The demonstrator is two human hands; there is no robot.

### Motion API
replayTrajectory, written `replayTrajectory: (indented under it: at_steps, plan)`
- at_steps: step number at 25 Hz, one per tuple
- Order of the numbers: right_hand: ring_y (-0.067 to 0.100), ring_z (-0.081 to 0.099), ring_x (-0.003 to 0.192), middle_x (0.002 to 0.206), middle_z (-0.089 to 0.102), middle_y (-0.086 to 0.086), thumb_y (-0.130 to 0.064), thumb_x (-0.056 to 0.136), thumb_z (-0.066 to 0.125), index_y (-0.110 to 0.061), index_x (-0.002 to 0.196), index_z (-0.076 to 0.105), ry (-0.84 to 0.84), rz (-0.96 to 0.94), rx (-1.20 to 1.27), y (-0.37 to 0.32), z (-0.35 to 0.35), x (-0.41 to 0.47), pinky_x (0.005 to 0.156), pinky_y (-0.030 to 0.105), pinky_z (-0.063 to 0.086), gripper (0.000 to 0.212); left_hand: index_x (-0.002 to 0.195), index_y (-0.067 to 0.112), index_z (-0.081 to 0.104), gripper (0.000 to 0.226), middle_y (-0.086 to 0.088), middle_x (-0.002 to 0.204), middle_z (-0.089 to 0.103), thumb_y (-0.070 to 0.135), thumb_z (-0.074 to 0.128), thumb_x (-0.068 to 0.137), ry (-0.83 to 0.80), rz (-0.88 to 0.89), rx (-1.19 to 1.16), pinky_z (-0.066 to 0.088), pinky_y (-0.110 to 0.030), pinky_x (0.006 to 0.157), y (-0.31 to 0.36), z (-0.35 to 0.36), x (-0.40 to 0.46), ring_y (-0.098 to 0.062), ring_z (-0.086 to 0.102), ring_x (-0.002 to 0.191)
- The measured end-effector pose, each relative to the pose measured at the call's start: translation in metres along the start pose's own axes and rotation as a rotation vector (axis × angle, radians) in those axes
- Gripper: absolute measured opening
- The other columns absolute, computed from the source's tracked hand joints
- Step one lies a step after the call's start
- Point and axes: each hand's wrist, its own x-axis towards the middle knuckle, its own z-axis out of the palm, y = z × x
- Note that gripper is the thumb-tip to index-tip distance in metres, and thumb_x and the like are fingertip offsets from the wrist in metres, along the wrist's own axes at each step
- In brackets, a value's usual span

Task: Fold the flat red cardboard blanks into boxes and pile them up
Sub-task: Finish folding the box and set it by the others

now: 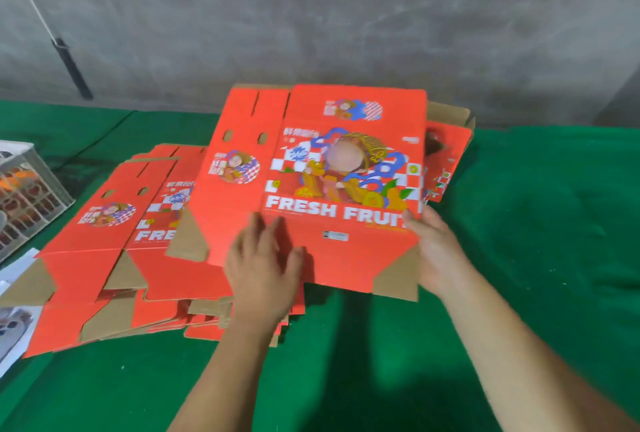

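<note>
A flat red cardboard blank (322, 168) printed FRESH FRUIT is lifted at a tilt above the green table. My left hand (263, 269) lies flat on its lower left flap, fingers spread. My right hand (429, 248) grips its lower right edge, thumb on the printed face. Beneath and to the left lies a pile of several more flat red blanks (114, 258), brown undersides showing at the flaps. Another blank (446, 154) peeks out behind the lifted one on the right.
Green cloth covers the table (536, 241). A white plastic crate (24, 189) stands at the left edge, with white papers (14, 321) in front of it. A grey concrete wall (311, 16) runs behind, with a black-handled pole (71, 68) leaning on it.
</note>
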Motion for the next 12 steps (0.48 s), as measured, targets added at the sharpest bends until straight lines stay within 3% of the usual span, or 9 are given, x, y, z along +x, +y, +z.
replayTrajectory:
  at_steps: [2,5,7,10,12]
  plan:
    - [0.028,0.076,0.091,0.118,0.075,0.016,-0.009,0.103,0.051,-0.016,0.128,0.066,0.045,-0.052,-0.015,-0.017,-0.046,-0.013,0.074,0.041,0.063,0.029,0.158,0.018,0.039,0.077,-0.019,0.167,0.027,0.054,0.053,0.092,0.025,-0.164,-0.087,0.021,-0.052,0.123,-0.009,-0.010,0.012,-0.041,0.027,0.151]
    - [0.025,0.077,0.090,0.115,0.077,0.011,-0.009,0.103,0.051,-0.019,0.118,0.069,0.216,-0.077,0.028,-0.028,-0.105,-0.033,0.068,0.041,0.063,0.025,0.162,0.011,0.027,0.078,-0.016,0.153,0.048,0.046,0.057,0.099,-0.053,-0.108,-0.257,0.023,-0.052,0.121,-0.003,-0.008,0.026,-0.037,0.036,0.142]
    - [0.026,0.077,0.095,0.117,0.077,0.009,-0.012,0.103,0.053,-0.022,0.118,0.068,0.278,-0.080,0.049,-0.026,-0.130,-0.046,0.072,0.046,0.063,0.024,0.164,0.013,0.020,0.081,-0.013,0.141,0.058,0.043,0.060,0.100,-0.122,-0.117,-0.340,0.031,-0.052,0.117,0.006,-0.004,0.035,-0.038,0.042,0.135]
    - [0.026,0.075,0.102,0.125,0.074,0.009,-0.015,0.105,0.052,-0.026,0.119,0.069,0.298,-0.071,0.041,-0.020,-0.150,-0.058,0.085,0.050,0.061,0.025,0.154,0.007,0.034,0.072,-0.018,0.125,0.061,0.046,0.058,0.099,-0.256,-0.119,-0.470,0.046,-0.058,0.105,0.022,0.001,0.045,-0.044,0.053,0.123]
    - [0.025,0.075,0.100,0.125,0.074,0.008,-0.016,0.105,0.052,-0.026,0.123,0.069,0.325,-0.065,0.037,-0.020,-0.153,-0.062,0.084,0.049,0.061,0.027,0.151,0.011,0.043,0.066,-0.011,0.130,0.052,0.048,0.058,0.099,-0.238,-0.077,-0.386,0.039,-0.049,0.113,0.029,0.009,0.043,-0.034,0.046,0.128]
